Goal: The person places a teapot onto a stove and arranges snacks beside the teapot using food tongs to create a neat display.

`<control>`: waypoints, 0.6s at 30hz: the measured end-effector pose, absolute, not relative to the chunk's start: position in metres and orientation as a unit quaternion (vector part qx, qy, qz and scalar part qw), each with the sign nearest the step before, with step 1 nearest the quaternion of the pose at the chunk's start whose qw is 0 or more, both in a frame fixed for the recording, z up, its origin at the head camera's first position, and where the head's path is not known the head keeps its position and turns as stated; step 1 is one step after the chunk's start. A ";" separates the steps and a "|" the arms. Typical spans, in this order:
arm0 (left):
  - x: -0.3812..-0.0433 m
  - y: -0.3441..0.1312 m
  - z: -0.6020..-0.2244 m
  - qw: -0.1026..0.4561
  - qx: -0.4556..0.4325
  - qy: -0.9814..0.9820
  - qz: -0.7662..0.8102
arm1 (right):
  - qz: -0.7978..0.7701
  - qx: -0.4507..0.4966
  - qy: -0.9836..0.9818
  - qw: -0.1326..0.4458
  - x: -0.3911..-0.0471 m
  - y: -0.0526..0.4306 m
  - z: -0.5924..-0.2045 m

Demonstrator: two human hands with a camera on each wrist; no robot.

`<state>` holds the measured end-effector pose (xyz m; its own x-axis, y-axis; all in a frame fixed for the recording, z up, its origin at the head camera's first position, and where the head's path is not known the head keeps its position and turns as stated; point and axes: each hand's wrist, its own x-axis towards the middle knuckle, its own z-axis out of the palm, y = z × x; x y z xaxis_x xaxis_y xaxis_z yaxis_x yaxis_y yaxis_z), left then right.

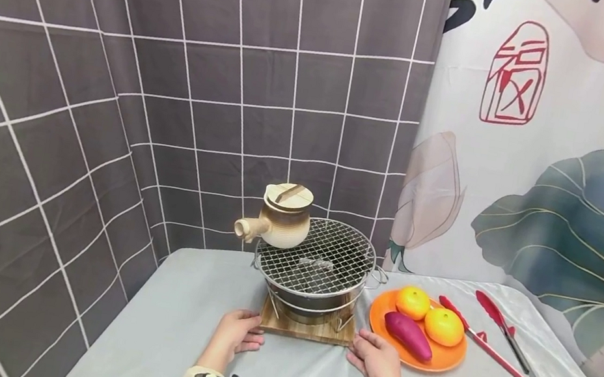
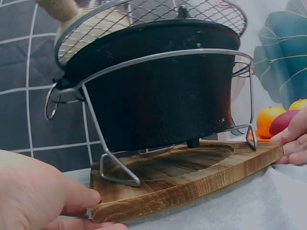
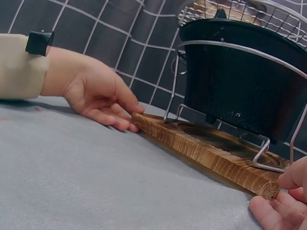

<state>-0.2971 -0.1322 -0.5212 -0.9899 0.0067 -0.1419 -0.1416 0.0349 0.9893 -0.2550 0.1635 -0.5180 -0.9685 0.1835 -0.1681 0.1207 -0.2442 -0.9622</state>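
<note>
A square wooden board [image 1: 303, 328] lies under a black round grill stove [image 2: 163, 96] held in a wire stand. My left hand [image 1: 236, 334] pinches the board's front left corner, thumb at the upper edge and fingers underneath. At the front right corner my right hand [image 1: 377, 360] does the same; in the right wrist view its fingers [image 3: 273, 211] reach below the wood. A round wire mesh [image 1: 327, 252] covers the stove. On the mesh's left side stands a lidded clay pot [image 1: 286, 229], its handle pointing left.
Right of the board, an orange plate [image 1: 443, 364] holds two oranges [image 1: 443, 327] and a purple sweet potato [image 1: 408, 335]. Two pairs of red tongs [image 1: 506, 362] lie beside it, one tip over the plate's rim. A grey tiled-pattern curtain [image 1: 249, 74] hangs behind the table [image 1: 177, 300].
</note>
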 end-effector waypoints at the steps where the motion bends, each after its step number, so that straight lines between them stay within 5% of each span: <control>1: -0.297 -0.133 -0.522 0.055 -0.045 0.716 0.695 | 0.779 -0.125 -0.614 0.020 -0.255 0.164 -0.518; 18: -0.294 -0.132 -0.520 0.049 -0.043 0.728 0.683 | 0.774 -0.128 -0.620 0.008 -0.258 0.166 -0.520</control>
